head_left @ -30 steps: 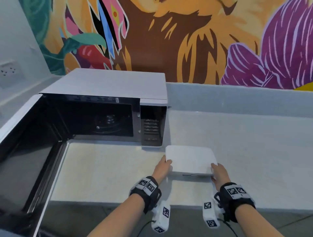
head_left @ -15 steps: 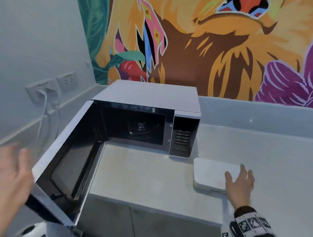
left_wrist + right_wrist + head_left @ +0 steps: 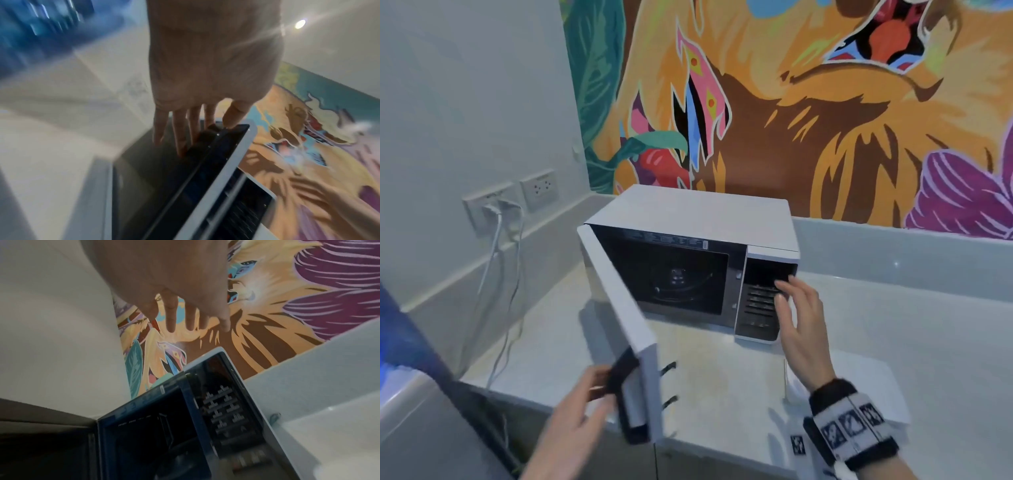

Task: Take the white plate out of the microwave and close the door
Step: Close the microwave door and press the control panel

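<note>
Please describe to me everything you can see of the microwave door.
The microwave door is a flat panel with a white frame and a dark, glass-like outer face. Hinged on the left of the microwave, it stands upright, about half open. A black handle runs along its free edge, where two dark latch hooks stick out. The left hand touches it at the handle, fingers nearly straight.

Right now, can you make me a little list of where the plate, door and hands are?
plate: white plate on the counter, right of the microwave
door: microwave door partly open
cavity: no plate inside
left: left hand, straight fingers on the door beside its handle
right: right hand open, fingers spread before the control panel; contact unclear
</note>
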Tool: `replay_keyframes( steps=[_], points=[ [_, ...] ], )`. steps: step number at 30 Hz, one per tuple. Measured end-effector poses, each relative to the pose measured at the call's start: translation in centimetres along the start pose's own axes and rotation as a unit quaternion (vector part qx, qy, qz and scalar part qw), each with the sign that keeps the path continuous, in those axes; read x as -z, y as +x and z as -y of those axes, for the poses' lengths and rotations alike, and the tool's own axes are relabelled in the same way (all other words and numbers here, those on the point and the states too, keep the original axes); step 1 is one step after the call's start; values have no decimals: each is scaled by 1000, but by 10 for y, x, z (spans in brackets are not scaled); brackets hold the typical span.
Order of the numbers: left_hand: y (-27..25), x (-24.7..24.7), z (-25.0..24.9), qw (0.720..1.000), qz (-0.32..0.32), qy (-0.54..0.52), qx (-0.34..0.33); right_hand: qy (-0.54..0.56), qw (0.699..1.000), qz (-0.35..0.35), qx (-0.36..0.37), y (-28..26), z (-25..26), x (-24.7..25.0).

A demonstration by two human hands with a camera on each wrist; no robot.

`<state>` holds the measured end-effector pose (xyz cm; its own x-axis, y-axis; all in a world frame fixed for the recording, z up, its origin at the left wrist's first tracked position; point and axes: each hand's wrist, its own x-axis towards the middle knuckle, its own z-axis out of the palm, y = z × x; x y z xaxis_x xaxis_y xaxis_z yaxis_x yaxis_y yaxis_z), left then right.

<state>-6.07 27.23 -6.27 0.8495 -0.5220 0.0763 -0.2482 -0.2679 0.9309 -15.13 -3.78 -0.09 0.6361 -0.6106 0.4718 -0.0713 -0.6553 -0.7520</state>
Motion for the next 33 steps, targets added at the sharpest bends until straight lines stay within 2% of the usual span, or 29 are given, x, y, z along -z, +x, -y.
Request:
replay_keyframes(
  steps=[2, 3, 5, 9, 11, 15, 19, 22, 33],
  points=[
    [22, -40, -35, 998, 55, -19, -23, -11, 1000, -5, 20, 27, 9, -2],
    [36, -61, -44, 994, 105, -24, -29, -26, 999, 0, 27, 39, 12, -5],
    [69, -92, -48, 990, 127, -43, -37, -80, 996, 25, 34, 59, 15, -13],
    [124, -134, -50, 991, 99, -36, -79, -168, 982, 82, 26, 81, 8, -33],
    [144, -150, -40, 994, 61, -12, -88, -202, 975, 87, 29, 88, 4, -41],
    [166, -160, -30, 997, 17, 41, -59, -274, 958, 63, 60, 95, 0, -54],
    [178, -162, -33, 996, 34, 70, -52, -272, 960, 15, 65, 103, -4, -56],
    [187, -164, -38, 995, 41, 73, -59, -263, 964, 20, 35, 112, -5, -58],
    [202, -173, -38, 993, 16, 88, -79, -294, 955, -26, 17, 116, -4, -69]
  ],
)
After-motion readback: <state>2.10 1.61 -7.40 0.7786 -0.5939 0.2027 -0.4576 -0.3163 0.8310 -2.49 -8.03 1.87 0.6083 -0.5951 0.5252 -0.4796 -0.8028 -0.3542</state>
